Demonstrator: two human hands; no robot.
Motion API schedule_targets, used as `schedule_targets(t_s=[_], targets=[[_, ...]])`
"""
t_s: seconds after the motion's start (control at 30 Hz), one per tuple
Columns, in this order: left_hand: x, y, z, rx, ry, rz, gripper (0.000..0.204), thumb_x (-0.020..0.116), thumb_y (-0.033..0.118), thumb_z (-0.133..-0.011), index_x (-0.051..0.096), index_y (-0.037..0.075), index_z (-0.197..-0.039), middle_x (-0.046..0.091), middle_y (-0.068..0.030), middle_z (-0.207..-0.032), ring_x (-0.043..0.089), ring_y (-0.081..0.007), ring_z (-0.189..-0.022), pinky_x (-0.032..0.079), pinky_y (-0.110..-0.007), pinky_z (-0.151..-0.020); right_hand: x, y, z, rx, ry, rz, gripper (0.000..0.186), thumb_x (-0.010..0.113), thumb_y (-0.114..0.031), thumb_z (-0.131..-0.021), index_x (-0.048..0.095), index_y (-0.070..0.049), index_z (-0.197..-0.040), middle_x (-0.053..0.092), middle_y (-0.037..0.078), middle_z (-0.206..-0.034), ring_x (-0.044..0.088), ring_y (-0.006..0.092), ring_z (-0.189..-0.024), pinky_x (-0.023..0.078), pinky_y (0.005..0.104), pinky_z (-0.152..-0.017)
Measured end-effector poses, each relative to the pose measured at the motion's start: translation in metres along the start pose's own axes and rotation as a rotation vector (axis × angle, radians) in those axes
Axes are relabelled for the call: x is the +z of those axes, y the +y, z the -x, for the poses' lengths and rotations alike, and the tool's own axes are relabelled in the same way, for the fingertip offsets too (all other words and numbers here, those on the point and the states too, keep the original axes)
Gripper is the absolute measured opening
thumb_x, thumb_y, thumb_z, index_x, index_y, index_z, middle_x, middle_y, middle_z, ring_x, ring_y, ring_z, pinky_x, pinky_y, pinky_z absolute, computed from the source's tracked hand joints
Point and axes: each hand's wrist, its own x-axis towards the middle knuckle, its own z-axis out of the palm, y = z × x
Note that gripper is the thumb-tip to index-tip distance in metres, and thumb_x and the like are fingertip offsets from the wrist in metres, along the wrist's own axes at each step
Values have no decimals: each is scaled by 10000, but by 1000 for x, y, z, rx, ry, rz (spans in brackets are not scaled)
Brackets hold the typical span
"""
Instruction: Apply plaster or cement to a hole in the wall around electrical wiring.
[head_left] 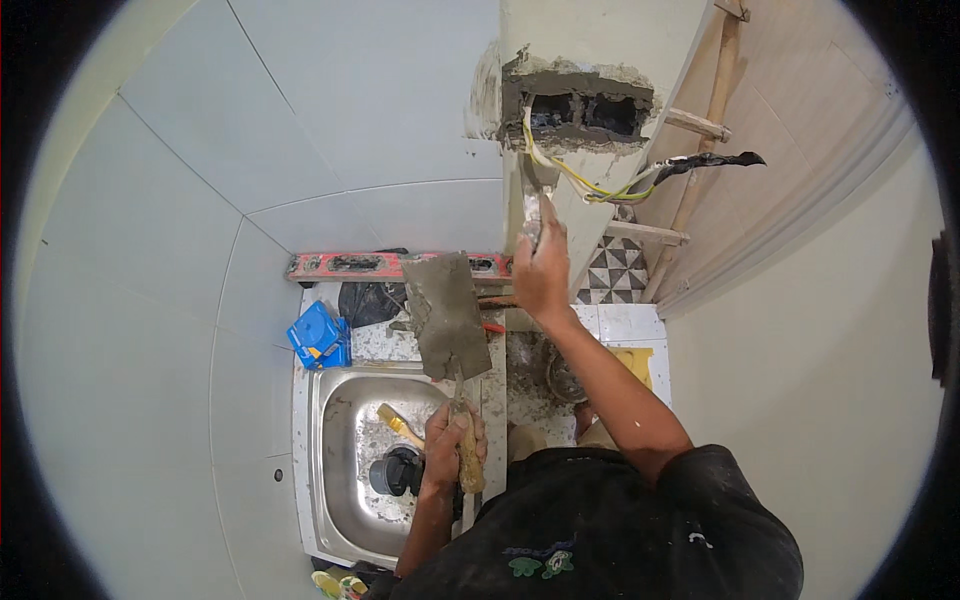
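My left hand (pixel 442 447) is wrapped round the worn wooden handle of a trowel (pixel 447 318), held above the sink's right edge. Grey mortar smears its broad rectangular blade. My right hand (pixel 545 272) grips a putty knife (pixel 540 178), its blade up at the wall just under a double socket recess (pixel 583 115). Fresh grey mortar surrounds that recess in a rough band. White and yellow-green wires (pixel 580 182) come out of its left opening and hang close above my right hand, ending in a black-wrapped tail (pixel 712 161).
A steel sink (pixel 318 440) holds a paintbrush (pixel 398 424) and a black pipe fitting (pixel 395 472). Behind it lie a red spirit level (pixel 335 267), a blue box (pixel 318 337) and a black plastic bag (pixel 368 302). A wooden ladder (pixel 722 80) leans at the right.
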Motion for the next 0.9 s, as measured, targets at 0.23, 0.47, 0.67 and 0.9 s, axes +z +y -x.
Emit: schedule_targets(t_s=[0.23, 0.47, 0.67, 0.9], targets=[[-7, -6, 7, -20, 2, 35, 252, 546, 225, -909, 514, 28, -1063, 561, -88, -755, 549, -163, -513, 466, -278, -451, 35, 11, -17, 159, -49, -109, 592, 465, -33, -895, 194, 101, -1404, 344, 299, -1365, 379, 444, -1187, 302, 468, -1049], [-17, -12, 7, -29, -2, 85, 237, 535, 209, -910, 499, 26, -1056, 557, -90, -758, 547, -164, -511, 468, -283, -446, 57, 14, -28, 41, 57, -106, 591, 483, 1, -884, 196, 113, -1388, 324, 317, -1365, 353, 442, -1220, 293, 464, -1069], [-19, -15, 3, -1, -32, 74, 251, 540, 228, -916, 496, 29, -1063, 557, -90, -760, 546, -164, -512, 465, -280, -446, 75, 12, -27, -162, 151, -29, 609, 477, -2, -893, 161, 123, -1398, 327, 328, -1323, 386, 437, -1135, 317, 478, -1022], [-19, -16, 5, -2, -10, 68, 288, 558, 262, -920, 506, 26, -1077, 562, -90, -757, 548, -165, -510, 465, -279, -444, 80, 12, -28, -89, 176, -107, 623, 472, 16, -889, 142, 134, -1404, 327, 340, -1287, 395, 438, -1092, 332, 480, -1000]])
